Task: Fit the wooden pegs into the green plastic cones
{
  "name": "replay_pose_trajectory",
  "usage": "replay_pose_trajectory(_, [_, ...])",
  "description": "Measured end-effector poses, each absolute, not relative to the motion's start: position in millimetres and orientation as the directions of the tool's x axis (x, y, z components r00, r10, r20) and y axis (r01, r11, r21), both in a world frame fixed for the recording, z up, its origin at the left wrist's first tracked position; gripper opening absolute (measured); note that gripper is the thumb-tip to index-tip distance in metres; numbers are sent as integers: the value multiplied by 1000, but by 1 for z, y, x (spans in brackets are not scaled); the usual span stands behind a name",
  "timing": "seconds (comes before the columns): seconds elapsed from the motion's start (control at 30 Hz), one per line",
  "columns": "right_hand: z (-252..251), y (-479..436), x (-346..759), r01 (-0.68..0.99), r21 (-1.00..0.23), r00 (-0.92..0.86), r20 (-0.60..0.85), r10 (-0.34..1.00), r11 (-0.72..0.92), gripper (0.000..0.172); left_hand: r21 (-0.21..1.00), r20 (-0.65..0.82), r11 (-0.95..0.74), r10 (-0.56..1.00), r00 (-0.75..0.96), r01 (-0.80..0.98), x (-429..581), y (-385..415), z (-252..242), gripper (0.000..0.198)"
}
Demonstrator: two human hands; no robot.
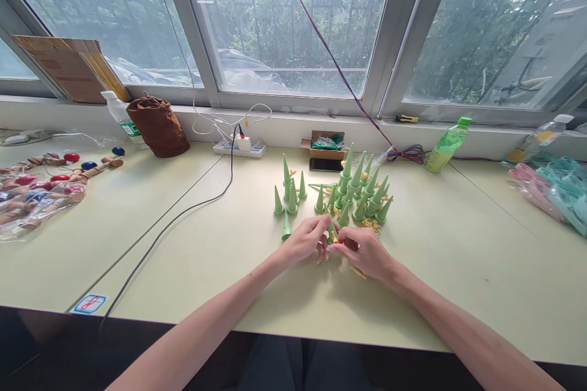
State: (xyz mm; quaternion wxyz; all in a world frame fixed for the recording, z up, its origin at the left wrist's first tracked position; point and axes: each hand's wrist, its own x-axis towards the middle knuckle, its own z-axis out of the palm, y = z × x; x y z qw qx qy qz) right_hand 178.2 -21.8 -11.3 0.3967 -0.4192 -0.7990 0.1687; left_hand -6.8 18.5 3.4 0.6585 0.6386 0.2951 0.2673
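Observation:
My left hand [305, 241] and my right hand [364, 252] meet over the pale green table [192, 256], fingers pinched together. Between them sits a small green cone [331, 231] with a little yellow piece at its base; the left fingers grip the cone and the right fingers pinch the yellow piece. Just beyond the hands stands a cluster of green cones [358, 192], some stacked into tall spikes, with several yellow pegs [373, 224] scattered among them. A few single cones [287, 195] stand to the left of the cluster. One yellow peg [358, 272] lies under my right wrist.
A black cable [183, 211] runs across the table to a power strip [239, 146]. A brown pouch [158, 125], a small box [326, 145] and a green bottle [447, 143] stand by the window. Wooden toys in bags [36, 189] lie left; pink and teal items [557, 192] right.

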Motion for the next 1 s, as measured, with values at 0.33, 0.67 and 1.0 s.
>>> replay_pose_trajectory(0.33, [-11,-24,176,516,-614,-341,492,801,597,46,995,-90,92,720,688,34,-6,16,4,56])
replay_pose_trajectory(0.67, [-10,-25,176,532,-602,-354,481,802,596,41,995,-97,61,737,669,78,-7,15,4,55])
replay_pose_trajectory(1.0, [-1,-30,174,520,-657,-432,349,832,546,31,981,-90,-48,744,662,187,-6,11,5,54])
